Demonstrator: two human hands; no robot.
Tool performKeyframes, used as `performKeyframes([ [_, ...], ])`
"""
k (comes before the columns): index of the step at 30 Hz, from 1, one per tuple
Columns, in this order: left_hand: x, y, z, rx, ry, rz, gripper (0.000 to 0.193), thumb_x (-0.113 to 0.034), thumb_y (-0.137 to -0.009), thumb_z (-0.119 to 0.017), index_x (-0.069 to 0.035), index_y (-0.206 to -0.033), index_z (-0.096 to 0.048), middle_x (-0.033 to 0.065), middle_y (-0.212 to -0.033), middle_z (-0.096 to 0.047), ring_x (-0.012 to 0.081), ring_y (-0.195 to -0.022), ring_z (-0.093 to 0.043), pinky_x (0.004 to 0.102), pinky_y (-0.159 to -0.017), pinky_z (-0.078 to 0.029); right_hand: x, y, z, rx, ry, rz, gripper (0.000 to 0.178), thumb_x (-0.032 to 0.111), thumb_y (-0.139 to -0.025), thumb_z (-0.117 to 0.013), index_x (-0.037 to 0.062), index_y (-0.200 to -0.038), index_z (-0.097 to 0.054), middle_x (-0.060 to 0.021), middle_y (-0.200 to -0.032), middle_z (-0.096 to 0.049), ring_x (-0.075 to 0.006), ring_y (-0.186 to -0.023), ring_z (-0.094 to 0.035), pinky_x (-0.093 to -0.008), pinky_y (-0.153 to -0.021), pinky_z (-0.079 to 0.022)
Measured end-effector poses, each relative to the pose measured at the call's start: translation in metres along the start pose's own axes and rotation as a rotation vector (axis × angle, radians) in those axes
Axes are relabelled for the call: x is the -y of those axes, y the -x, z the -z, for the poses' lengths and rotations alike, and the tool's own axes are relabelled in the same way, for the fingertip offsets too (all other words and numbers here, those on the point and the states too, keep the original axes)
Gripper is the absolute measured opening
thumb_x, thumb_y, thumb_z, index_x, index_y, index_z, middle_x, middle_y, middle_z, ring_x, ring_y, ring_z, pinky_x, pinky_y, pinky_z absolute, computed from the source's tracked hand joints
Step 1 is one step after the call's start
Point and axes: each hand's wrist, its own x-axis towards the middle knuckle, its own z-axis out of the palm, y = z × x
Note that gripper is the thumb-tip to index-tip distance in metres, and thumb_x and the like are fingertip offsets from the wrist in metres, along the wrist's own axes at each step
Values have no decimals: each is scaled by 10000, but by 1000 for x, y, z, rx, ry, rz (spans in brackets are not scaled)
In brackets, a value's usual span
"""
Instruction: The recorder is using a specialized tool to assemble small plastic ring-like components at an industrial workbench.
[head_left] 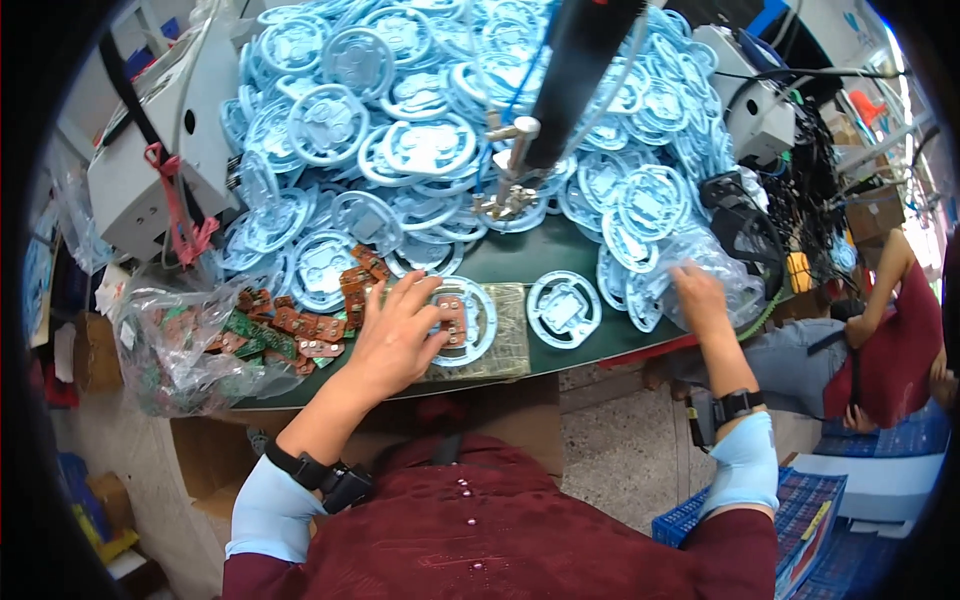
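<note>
My left hand (398, 338) has its fingers spread, the tips touching the left edge of a small brown circuit board (455, 322). That board lies inside a light-blue plastic ring-shaped part (486, 335), which rests on a taped block (510, 330). Another blue ring-shaped part (563, 310) lies flat on the green table just right of the block. Over at the right, my right hand (700, 298) has its fingers drawn together at a clear plastic bag (715, 262), beside more blue parts; what they grip is hidden.
A large heap of blue ring parts (430, 145) covers the back of the table. A black pole-mounted tool (575, 95) hangs over it. Loose circuit boards (300, 325) spill from a clear bag (165, 345) at left. Grey boxes (165, 185) flank the heap. Another person (880, 350) sits at right.
</note>
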Motion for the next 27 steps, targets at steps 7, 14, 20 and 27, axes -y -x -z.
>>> performKeyframes([
  [7, 9, 5, 1, 68, 49, -17, 360, -90, -879, -671, -178, -1225, -635, 115, -1489, -441, 368, -1406, -359, 599, -1093, -256, 5, 13, 29, -70, -52, 18, 370, 43, -800, -591, 98, -1161, -651, -88, -865, -599, -281, -797, -626, -405, -693, -517],
  [14, 0, 2, 8, 79, 37, 15, 401, -216, -801, -786, -160, -1174, -651, 152, -1487, -430, 374, -1395, -368, 602, -1096, -254, 92, -21, 83, -475, -318, 228, 357, -25, -756, -628, 49, -1105, -650, -131, -972, -648, -328, -816, -629, -426, -690, -512],
  [20, -6, -2, -5, -57, 59, 32, 431, -265, -718, -843, -124, -1075, -646, 174, -1422, -503, 341, -1309, -478, 518, -1049, -325, 207, -24, 86, -145, -771, 184, 448, 15, -788, -656, 122, -1223, -654, -53, -733, -479, -230, -646, -568, -373, -541, -476],
  [27, 0, 1, -9, -92, -22, -37, 446, -248, -726, -834, -124, -1110, -646, 174, -1414, -519, 328, -1288, -502, 489, -1032, -342, 240, -30, 60, -157, -847, 177, 463, 62, -822, -682, 156, -1274, -643, -57, -735, -463, -224, -616, -561, -364, -519, -469],
])
